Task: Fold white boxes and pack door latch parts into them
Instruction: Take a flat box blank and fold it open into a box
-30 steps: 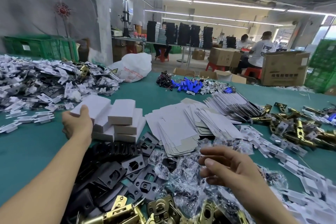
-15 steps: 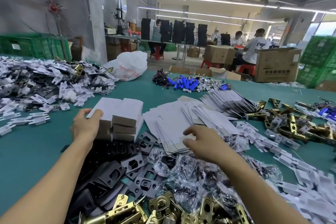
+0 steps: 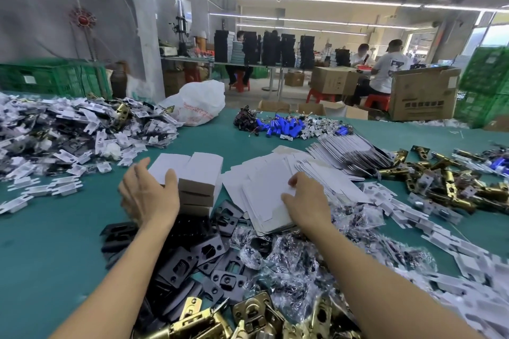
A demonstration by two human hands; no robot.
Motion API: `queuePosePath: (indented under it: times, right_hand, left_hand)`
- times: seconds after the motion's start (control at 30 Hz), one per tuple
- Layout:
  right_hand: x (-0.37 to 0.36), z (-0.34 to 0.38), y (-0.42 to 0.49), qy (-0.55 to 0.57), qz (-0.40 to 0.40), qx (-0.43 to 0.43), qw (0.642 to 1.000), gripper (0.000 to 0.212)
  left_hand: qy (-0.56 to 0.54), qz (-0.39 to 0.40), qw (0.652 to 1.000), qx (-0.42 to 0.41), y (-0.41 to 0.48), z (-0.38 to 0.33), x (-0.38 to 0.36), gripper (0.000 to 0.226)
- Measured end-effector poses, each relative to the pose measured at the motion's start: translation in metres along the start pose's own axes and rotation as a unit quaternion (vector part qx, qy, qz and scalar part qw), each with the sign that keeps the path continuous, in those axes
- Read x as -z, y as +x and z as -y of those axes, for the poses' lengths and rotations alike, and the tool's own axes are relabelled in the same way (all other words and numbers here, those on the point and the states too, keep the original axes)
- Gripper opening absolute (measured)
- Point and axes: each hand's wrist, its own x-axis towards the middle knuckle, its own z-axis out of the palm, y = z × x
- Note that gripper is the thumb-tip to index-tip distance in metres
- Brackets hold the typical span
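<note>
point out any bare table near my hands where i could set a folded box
Biggest bare patch: teal table left of the left arm, between the white pieces and black plates. A smaller strip lies beyond the folded boxes, before the blue parts. Between the arms it is crowded.

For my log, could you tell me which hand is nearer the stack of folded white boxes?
Left. The left hand is at the stack; the right hand grips flat box blanks to its right.

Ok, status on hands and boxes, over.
Left hand open beside stacked folded white cardboard boxes. Right hand pinches top flat white box blank. Nothing blocking.
</note>
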Motion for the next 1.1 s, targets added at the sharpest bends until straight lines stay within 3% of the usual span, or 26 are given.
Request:
queuePosePath:
  times: [0.13, 0.2, 0.27, 0.37, 0.47, 0.57, 0.63, 0.7, 0.77, 0.83, 0.97, 1.1]
  right_hand:
    - [0.028, -0.002, -0.009, 0.27, -0.048, -0.079, 0.958, 0.027]
    - [0.038, -0.005, -0.019, 0.377, -0.039, -0.117, 0.918, 0.031]
    - [0.045, -0.006, -0.029, 0.472, -0.014, -0.152, 0.868, 0.035]
    - [0.056, -0.002, -0.046, 0.599, 0.011, -0.184, 0.779, 0.033]
    - [0.065, 0.002, -0.06, 0.667, 0.033, -0.184, 0.721, 0.026]
    - [0.072, 0.007, -0.073, 0.645, 0.053, -0.158, 0.746, 0.025]
    - [0.074, 0.011, -0.08, 0.617, 0.058, -0.145, 0.771, 0.026]
    - [0.075, 0.014, -0.087, 0.605, 0.079, -0.138, 0.78, 0.026]
    - [0.074, 0.014, -0.093, 0.585, 0.101, -0.134, 0.793, 0.027]
    - [0.074, 0.014, -0.099, 0.553, 0.128, -0.117, 0.815, 0.026]
    - [0.08, 0.011, -0.11, 0.432, 0.151, -0.049, 0.888, 0.03]
    - [0.08, 0.006, -0.116, 0.193, 0.11, 0.085, 0.971, 0.06]
  left_hand:
    - [0.033, 0.003, 0.994, -0.109, -0.008, -0.024, 0.005, 0.017]
    - [0.029, 0.013, 0.991, -0.132, -0.009, -0.037, 0.012, 0.012]
    - [-0.008, 0.083, 0.987, -0.137, -0.008, -0.054, 0.02, 0.009]
    - [-0.112, 0.226, 0.964, -0.078, -0.013, -0.079, 0.028, 0.002]
    - [-0.252, 0.332, 0.908, 0.05, -0.038, -0.101, 0.034, 0.025]
    - [-0.332, 0.434, 0.826, 0.141, -0.072, -0.111, 0.036, 0.055]
    - [-0.399, 0.515, 0.738, 0.175, -0.094, -0.113, 0.038, 0.073]
    - [-0.463, 0.558, 0.661, 0.194, -0.11, -0.114, 0.042, 0.078]
    - [-0.506, 0.571, 0.611, 0.21, -0.118, -0.114, 0.045, 0.083]
    - [-0.535, 0.559, 0.595, 0.215, -0.12, -0.114, 0.046, 0.083]
    - [-0.544, 0.532, 0.607, 0.23, -0.117, -0.112, 0.047, 0.081]
    - [-0.545, 0.503, 0.62, 0.255, -0.115, -0.116, 0.047, 0.087]
